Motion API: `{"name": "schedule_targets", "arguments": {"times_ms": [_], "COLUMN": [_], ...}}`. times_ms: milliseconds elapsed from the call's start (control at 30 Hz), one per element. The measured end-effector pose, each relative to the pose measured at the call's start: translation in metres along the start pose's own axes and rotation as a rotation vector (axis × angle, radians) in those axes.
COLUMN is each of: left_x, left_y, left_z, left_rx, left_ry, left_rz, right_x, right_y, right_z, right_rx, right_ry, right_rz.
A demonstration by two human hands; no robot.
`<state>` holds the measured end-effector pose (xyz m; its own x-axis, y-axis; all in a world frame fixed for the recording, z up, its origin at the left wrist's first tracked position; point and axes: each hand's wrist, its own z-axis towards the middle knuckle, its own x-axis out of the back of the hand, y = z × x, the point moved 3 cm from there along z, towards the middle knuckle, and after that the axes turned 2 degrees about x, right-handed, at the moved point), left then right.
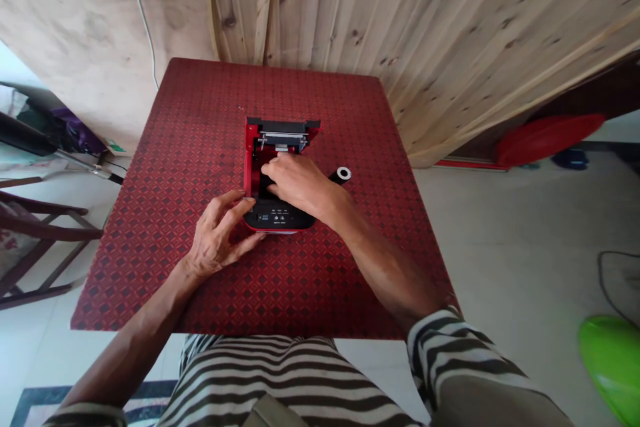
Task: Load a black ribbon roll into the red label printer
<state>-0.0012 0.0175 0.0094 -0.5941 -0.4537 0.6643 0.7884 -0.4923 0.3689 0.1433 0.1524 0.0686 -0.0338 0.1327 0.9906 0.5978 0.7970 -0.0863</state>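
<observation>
A red and black label printer (pixel 281 217) stands on the table with its lid (pixel 283 128) raised at the back. My left hand (pixel 216 230) holds the printer's front left corner, fingers on the top edge and thumb low at the front. Inside the printer's bay is my right hand (pixel 300 183), its fingers curled downward. What those fingers grip, if anything, is hidden by the hand. Just right of the printer lies a black roll (pixel 343 175) with a white ring at its end, partly covered by my right hand.
The table (pixel 350 280) has a red patterned cover and stands against a wooden wall (pixel 340 7). A wooden chair (pixel 45 233) is at the left, beside a black pole-like object (pixel 30 137). A green rounded object (pixel 613 363) is on the floor at right.
</observation>
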Motion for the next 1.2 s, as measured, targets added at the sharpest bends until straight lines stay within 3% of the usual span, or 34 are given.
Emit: {"name": "schedule_targets", "arguments": {"times_ms": [133,233,333,433,533,633,733,900,1033,1133,1200], "left_x": [0.000,0.000,0.001,0.001,0.001,0.001,0.001,0.001,0.002,0.002,0.002], "left_y": [-0.001,-0.001,-0.001,0.000,0.000,-0.001,-0.001,-0.001,-0.001,-0.002,-0.003], "left_z": [0.000,0.000,0.002,0.003,0.004,0.004,0.005,0.007,0.007,0.007,0.006], "left_rx": [0.002,-0.005,-0.008,-0.017,-0.027,-0.016,-0.017,-0.012,-0.029,-0.024,-0.019], "left_ry": [-0.005,-0.010,-0.007,0.002,0.011,0.010,0.015,0.007,0.011,0.003,0.004], "left_rz": [0.000,0.019,0.027,0.021,0.017,0.023,0.024,0.024,0.023,0.025,0.014], "right_x": [0.019,0.038,0.050,0.034,-0.010,-0.058,-0.089,-0.093,-0.079,-0.077,-0.085], "right_y": [-0.009,-0.014,-0.008,0.007,0.014,0.006,-0.009,-0.015,0.021,0.073,0.102], "right_z": [-0.018,-0.053,-0.105,-0.151,-0.177,-0.181,-0.173,-0.171,-0.186,-0.184,-0.167], "right_rx": [-0.028,-0.063,-0.093,-0.193,-0.287,-0.324,-0.312,-0.245,-0.342,-0.544,-0.565], "right_ry": [0.111,0.344,0.584,0.603,0.499,0.448,0.500,0.518,0.478,0.706,0.782], "right_rz": [0.014,0.068,0.274,0.512,0.667,0.786,0.831,0.857,1.039,0.991,0.920]}}
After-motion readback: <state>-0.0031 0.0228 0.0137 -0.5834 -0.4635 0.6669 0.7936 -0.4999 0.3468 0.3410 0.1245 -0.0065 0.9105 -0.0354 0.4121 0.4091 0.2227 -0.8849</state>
